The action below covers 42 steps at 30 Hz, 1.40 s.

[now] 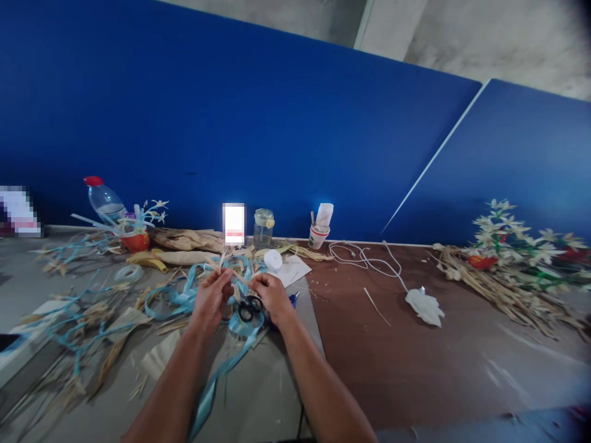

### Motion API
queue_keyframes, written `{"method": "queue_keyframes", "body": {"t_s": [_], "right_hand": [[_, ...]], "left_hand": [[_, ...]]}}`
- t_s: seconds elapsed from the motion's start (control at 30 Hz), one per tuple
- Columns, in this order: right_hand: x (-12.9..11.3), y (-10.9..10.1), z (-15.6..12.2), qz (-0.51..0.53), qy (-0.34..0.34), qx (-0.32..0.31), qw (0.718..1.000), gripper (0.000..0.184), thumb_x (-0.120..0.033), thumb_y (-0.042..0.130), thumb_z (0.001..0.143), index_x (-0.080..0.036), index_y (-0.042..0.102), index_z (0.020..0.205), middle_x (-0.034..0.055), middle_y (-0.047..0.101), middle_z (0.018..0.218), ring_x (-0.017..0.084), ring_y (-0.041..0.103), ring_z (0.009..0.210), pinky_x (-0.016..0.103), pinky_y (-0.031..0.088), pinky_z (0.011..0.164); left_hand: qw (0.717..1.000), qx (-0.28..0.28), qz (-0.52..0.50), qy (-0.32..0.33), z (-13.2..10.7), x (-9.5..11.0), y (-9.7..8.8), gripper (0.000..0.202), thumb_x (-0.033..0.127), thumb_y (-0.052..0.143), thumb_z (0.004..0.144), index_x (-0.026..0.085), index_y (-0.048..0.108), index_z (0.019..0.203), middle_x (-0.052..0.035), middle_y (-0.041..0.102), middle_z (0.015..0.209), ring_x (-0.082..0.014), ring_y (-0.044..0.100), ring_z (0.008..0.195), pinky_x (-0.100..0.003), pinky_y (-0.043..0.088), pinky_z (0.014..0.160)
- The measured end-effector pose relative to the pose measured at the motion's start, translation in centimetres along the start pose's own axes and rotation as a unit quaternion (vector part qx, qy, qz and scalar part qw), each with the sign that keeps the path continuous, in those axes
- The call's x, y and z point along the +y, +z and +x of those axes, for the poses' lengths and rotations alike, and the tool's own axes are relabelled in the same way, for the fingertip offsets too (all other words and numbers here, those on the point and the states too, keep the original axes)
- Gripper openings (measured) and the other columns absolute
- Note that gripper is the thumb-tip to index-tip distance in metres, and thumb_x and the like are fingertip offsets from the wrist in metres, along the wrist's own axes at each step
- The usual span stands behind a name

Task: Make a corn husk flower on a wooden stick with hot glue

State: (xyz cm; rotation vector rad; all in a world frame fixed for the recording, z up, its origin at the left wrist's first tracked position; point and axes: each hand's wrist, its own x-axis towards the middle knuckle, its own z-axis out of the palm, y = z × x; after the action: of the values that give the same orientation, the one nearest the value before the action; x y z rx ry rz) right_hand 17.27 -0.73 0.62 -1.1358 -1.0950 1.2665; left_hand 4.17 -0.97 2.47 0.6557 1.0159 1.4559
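Note:
My left hand (215,296) is closed in a pinch on a pale strip of dried husk (240,279). Opposite it, my right hand (271,294) pinches the strip's other end, so the piece spans the small gap between my fingers. Below and between the hands lie black-handled scissors (250,309). Light blue ribbon (252,332) loops around them and trails toward the front edge. A white round spool (273,260) and a white sheet (293,271) are just beyond my right hand. Something blue (294,299) is partly hidden beside that hand.
Along the blue partition (258,123) stand a red-capped bottle (105,200), a red cup (135,240), a lit phone (234,224), a glass jar (263,227) and a paper cup (318,235). Blue-wrapped stems (78,344) spread left. A white cable (392,264) and white flowers (503,234) are right.

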Motion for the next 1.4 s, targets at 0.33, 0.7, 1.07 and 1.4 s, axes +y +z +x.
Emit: {"method": "queue_keyframes", "body": {"t_s": [0.33,0.7,1.07,1.4], "right_hand": [[-0.5,0.3,-0.1,0.198,0.082,-0.003,0.977,0.015,-0.025,0.065,0.057,-0.016,0.054,0.063,-0.0063,0.05,0.048,0.006,0.041,0.043,0.02,0.029,0.046],[-0.1,0.7,-0.3,0.178,0.076,-0.025,0.981,0.014,-0.026,0.064,0.061,-0.017,0.056,0.064,-0.004,0.057,0.053,0.008,0.047,0.044,0.021,0.035,0.048],[-0.8,0.2,-0.1,0.15,0.013,0.034,0.988,0.014,-0.027,0.065,0.059,-0.016,0.056,0.059,-0.0079,0.044,0.046,0.006,0.034,0.044,0.02,0.025,0.045],[-0.8,-0.7,0.6,0.16,-0.017,0.109,0.981,0.014,-0.029,0.064,0.059,-0.017,0.057,0.056,-0.0074,0.042,0.044,0.007,0.034,0.044,0.023,0.024,0.048]], "left_hand": [[0.994,-0.071,0.082,-0.019,0.2,-1.2,0.0,0.032,0.038,0.073,0.06,0.013,0.062,0.077,0.0092,0.038,0.045,-0.0022,0.03,0.038,-0.016,0.023,0.038],[0.981,-0.111,0.159,-0.011,0.1,-1.5,0.5,0.037,0.043,0.073,0.056,0.013,0.058,0.071,0.0044,0.052,0.052,-0.004,0.034,0.039,-0.018,0.022,0.039],[0.971,-0.14,0.194,-0.022,-0.1,-1.4,0.5,0.031,0.04,0.071,0.06,0.016,0.051,0.065,0.0096,0.035,0.044,-0.0038,0.028,0.037,-0.019,0.017,0.038],[0.967,-0.163,0.196,-0.029,0.0,-1.7,0.4,0.033,0.041,0.07,0.061,0.016,0.048,0.062,0.0097,0.033,0.045,-0.0039,0.026,0.038,-0.02,0.016,0.039]]}}
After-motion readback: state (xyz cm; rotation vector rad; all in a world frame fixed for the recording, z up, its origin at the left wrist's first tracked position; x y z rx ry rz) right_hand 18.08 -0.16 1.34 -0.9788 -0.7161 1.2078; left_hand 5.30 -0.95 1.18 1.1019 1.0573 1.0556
